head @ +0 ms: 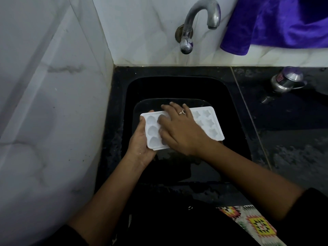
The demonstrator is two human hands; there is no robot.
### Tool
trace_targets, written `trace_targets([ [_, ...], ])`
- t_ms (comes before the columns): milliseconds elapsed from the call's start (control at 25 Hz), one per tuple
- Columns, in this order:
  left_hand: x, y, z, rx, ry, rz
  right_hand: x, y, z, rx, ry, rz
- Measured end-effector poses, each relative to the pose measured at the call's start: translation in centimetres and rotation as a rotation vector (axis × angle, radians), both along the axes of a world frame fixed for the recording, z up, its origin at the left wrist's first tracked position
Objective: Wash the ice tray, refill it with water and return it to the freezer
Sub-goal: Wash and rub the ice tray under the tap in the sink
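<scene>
Head view: a white ice tray (210, 124) is held level over the black sink (177, 87), its long side running left to right, hollows facing up. The left hand (142, 145) grips the tray's left short end, thumb on the rim and palm curled under the edge. The right hand (181, 129) lies flat on top of the tray, fingers spread and pressing into the hollows near the left end; a ring (182, 112) sits on one finger. Star-shaped hollows show uncovered at the tray's right end. A curved metal tap (197, 18) juts from the white wall above the sink. A purple cloth (276, 23) hangs at upper right, and a small metal pot (287, 80) stands on the dark counter (292, 139) right of the sink.
</scene>
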State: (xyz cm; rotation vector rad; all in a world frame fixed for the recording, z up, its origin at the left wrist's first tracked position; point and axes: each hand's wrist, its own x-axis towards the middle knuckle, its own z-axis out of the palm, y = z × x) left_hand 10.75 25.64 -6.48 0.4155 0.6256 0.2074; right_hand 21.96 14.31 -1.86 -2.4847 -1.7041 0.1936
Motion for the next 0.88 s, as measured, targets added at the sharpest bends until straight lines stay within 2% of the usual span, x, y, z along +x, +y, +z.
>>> trace_targets([
  [160,-0.2,-0.1,-0.6,0.040,-0.017,0.014,0.1,-0.3,0.1,0.015,0.013,-0.041],
  [320,-0.2,-0.5,-0.6,-0.007,-0.015,-0.022,-0.1,-0.3,0.0,-0.028,-0.012,0.019],
  [440,-0.3,-0.3,-0.8,0.013,-0.018,-0.006,0.4,-0.9,0.4,-0.002,0.015,-0.044],
  [560,-0.4,0.2,-1.3,0.016,-0.019,-0.016,0.4,-1.4,0.3,-0.018,-0.011,0.000],
  [880,-0.6,-0.5,0.3,0.025,0.005,0.008,0.1,-1.6,0.1,-0.023,0.013,-0.007],
])
